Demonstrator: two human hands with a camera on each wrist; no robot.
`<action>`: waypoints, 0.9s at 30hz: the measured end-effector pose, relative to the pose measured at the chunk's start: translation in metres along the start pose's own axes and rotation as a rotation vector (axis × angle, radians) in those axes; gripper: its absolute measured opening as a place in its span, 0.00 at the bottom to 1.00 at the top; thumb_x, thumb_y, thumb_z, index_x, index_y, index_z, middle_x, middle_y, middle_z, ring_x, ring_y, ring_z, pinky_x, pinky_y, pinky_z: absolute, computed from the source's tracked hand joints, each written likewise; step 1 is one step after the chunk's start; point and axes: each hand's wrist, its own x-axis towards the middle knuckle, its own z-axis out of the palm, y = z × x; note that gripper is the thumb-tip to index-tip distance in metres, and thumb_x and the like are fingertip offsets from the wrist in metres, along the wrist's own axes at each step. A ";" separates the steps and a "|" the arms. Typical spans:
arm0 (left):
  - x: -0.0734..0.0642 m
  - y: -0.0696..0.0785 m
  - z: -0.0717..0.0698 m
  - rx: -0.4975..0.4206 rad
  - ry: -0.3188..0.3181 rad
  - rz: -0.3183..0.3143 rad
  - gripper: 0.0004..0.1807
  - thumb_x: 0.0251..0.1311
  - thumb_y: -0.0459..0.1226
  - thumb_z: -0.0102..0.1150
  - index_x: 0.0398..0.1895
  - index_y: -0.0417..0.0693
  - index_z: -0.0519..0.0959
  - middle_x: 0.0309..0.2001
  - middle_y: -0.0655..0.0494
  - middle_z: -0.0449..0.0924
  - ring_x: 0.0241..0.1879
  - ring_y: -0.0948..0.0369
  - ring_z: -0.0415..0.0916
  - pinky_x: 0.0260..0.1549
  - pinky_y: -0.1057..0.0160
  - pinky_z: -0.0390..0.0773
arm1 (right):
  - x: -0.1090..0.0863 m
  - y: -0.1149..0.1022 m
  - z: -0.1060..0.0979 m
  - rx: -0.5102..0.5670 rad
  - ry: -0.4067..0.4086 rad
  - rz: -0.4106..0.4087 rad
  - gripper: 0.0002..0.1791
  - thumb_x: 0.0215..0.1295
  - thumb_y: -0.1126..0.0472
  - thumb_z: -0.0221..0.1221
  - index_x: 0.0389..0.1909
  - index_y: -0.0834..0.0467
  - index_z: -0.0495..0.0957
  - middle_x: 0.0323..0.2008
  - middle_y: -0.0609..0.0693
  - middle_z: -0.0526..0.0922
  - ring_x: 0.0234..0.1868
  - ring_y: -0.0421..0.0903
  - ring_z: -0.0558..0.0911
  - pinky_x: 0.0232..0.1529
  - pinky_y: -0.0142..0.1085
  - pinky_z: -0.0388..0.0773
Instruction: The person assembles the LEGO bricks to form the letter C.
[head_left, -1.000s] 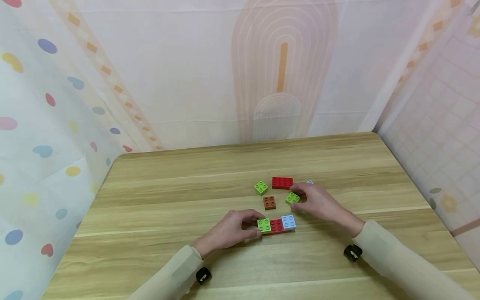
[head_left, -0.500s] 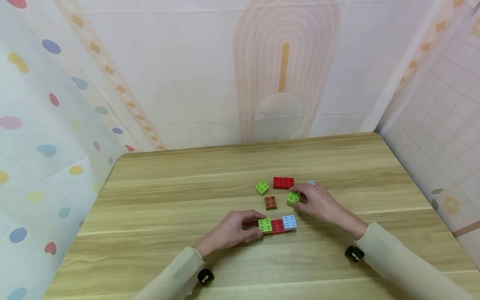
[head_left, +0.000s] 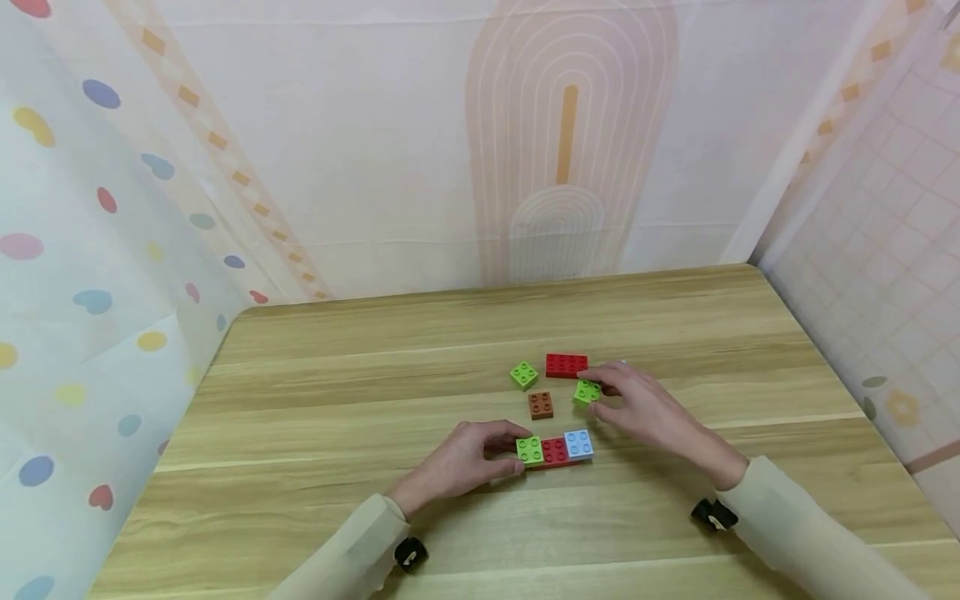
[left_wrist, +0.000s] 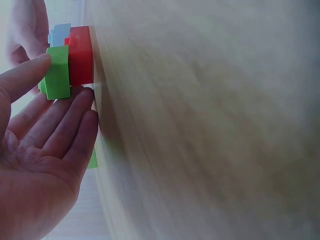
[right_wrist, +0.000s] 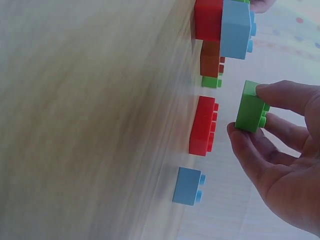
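My left hand (head_left: 468, 458) grips the left end of a small assembly, thumb and fingers on either side of a lime green 2x2 toy building brick (head_left: 529, 451). That brick sits on a long red brick (head_left: 554, 451), and a light blue brick (head_left: 578, 445) is fixed on its other end, with bare red studs between. My right hand (head_left: 641, 408) pinches another green 2x2 brick (right_wrist: 248, 107) between thumb and fingertips. In the right wrist view it is held off the table, studs facing toward the palm side.
Behind the assembly lie a brown 2x2 brick (head_left: 541, 406), a loose green brick (head_left: 524, 375) and a long red brick (head_left: 567, 365). A loose blue brick (right_wrist: 187, 186) rests on the wooden table (head_left: 337, 400), mostly hidden behind my right hand in the head view. Patterned cloth hangs behind.
My right hand has lifted the green brick slightly off the table, covering more of the loose blue brick. My left hand and the assembly stay in place.
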 end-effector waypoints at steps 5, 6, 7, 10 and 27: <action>-0.001 0.000 -0.001 0.001 0.001 0.004 0.20 0.64 0.41 0.66 0.59 0.52 0.79 0.54 0.57 0.82 0.52 0.64 0.78 0.53 0.63 0.77 | -0.002 -0.001 0.000 0.010 0.020 -0.015 0.23 0.64 0.64 0.64 0.61 0.60 0.76 0.58 0.58 0.78 0.59 0.58 0.76 0.57 0.56 0.74; -0.002 0.000 -0.001 0.002 0.000 0.006 0.20 0.63 0.41 0.66 0.59 0.51 0.79 0.54 0.57 0.82 0.52 0.64 0.78 0.53 0.63 0.77 | -0.003 -0.001 0.000 0.013 0.025 -0.013 0.24 0.64 0.64 0.65 0.61 0.60 0.76 0.58 0.58 0.78 0.59 0.58 0.76 0.58 0.57 0.74; -0.002 0.000 -0.001 0.002 -0.001 0.004 0.20 0.63 0.41 0.66 0.59 0.52 0.79 0.54 0.57 0.81 0.52 0.64 0.78 0.53 0.63 0.77 | -0.003 -0.001 0.001 0.017 0.029 -0.012 0.24 0.64 0.64 0.65 0.61 0.60 0.76 0.58 0.58 0.78 0.60 0.59 0.75 0.59 0.57 0.72; -0.002 0.000 -0.001 -0.005 -0.004 0.001 0.21 0.62 0.40 0.67 0.59 0.52 0.79 0.55 0.57 0.81 0.52 0.64 0.78 0.53 0.64 0.77 | -0.004 -0.002 0.001 0.026 0.041 -0.016 0.24 0.63 0.63 0.65 0.60 0.59 0.77 0.58 0.58 0.78 0.61 0.60 0.74 0.61 0.59 0.69; -0.002 0.000 -0.001 -0.017 -0.006 -0.003 0.21 0.63 0.40 0.67 0.59 0.54 0.79 0.55 0.59 0.81 0.53 0.66 0.77 0.53 0.66 0.76 | -0.007 -0.011 0.002 0.045 0.076 -0.073 0.23 0.62 0.62 0.67 0.59 0.57 0.79 0.57 0.55 0.79 0.57 0.55 0.77 0.56 0.54 0.75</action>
